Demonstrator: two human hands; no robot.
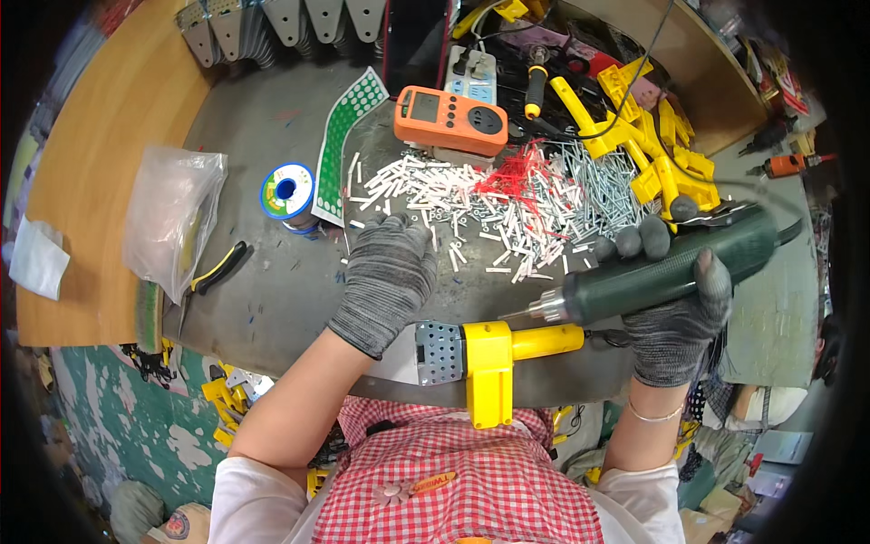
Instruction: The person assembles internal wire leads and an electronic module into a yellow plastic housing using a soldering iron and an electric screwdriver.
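My left hand (388, 279), in a grey knitted glove, reaches the near left edge of a heap of small white tube pieces (535, 238). Its fingers are bent and close together, and their tips are hidden. A dark green electric screwdriver (666, 270) lies across my gloved right hand (675, 337), which is wrapped round its body. The thin bit points left. Just below that bit, a tool with a yellow plastic handle (489, 358), a perforated metal guard (439, 352) and a flat pale blade rests at the bench's front edge.
Behind the heap lie red pieces (521, 172), many metal screws (603, 186) and an orange meter (450, 122). A solder spool (287, 192), green sticker strip (349, 136), pliers (220, 267) and plastic bag (172, 213) are left. Yellow housings (634, 145) and a soldering iron (536, 86) fill the back right.
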